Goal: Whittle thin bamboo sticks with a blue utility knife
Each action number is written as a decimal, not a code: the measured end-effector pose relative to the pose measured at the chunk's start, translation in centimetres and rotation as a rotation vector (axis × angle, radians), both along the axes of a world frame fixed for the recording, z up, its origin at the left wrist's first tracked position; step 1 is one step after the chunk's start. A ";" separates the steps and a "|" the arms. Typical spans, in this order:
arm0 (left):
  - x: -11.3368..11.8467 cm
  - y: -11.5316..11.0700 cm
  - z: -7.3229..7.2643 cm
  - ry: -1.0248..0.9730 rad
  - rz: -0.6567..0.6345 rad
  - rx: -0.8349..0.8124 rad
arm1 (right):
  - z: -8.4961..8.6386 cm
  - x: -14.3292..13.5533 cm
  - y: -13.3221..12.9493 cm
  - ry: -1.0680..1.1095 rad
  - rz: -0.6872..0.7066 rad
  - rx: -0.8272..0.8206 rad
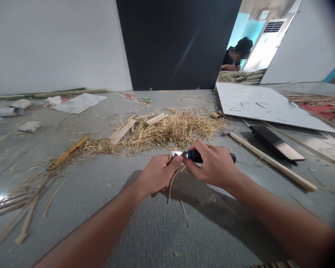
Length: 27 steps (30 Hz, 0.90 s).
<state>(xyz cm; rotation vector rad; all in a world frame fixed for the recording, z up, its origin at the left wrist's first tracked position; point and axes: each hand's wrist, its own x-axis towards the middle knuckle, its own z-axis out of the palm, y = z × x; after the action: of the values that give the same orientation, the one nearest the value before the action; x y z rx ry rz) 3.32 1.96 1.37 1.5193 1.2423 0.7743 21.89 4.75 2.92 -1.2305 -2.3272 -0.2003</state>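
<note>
In my right hand [219,163] is a knife [194,156] with a dark blue and black handle, its short bright blade pointing left. My left hand [156,173] is closed around a small bamboo piece [169,158], most of it hidden by the fingers. The blade lies against that piece beside my left thumb, and both hands are close together above the grey mat. A thin curled shaving [171,186] hangs below them. Just beyond the hands spreads a heap of straw-coloured shavings [181,128].
A yellow tube [69,152] lies left of the shavings. On the right are a wooden-handled tool [273,162], a black flat-bladed object [276,143] and a white board [268,106]. A dark panel [178,44] stands ahead. Another person [237,56] sits beyond it.
</note>
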 end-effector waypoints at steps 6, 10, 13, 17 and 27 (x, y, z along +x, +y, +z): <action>-0.2 0.3 -0.4 -0.021 0.064 -0.018 | 0.4 0.1 0.6 0.183 -0.210 -0.013; -0.1 0.2 -0.4 -0.076 0.048 -0.038 | 0.4 0.6 1.1 0.191 -0.139 -0.016; 0.0 -0.1 0.2 -0.139 0.017 -0.010 | 0.2 0.4 0.7 0.100 0.044 -0.061; 0.0 -0.3 0.9 -0.177 -0.011 0.024 | 0.0 0.2 0.1 0.046 0.093 -0.077; -0.3 0.6 0.1 0.115 0.045 0.348 | -0.2 0.3 0.2 0.028 0.042 -0.005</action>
<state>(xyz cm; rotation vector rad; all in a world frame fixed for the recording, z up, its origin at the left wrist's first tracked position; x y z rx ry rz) 2.99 2.60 1.51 1.8426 1.2768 0.9822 22.17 4.97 2.69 -1.1785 -2.3281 -0.1619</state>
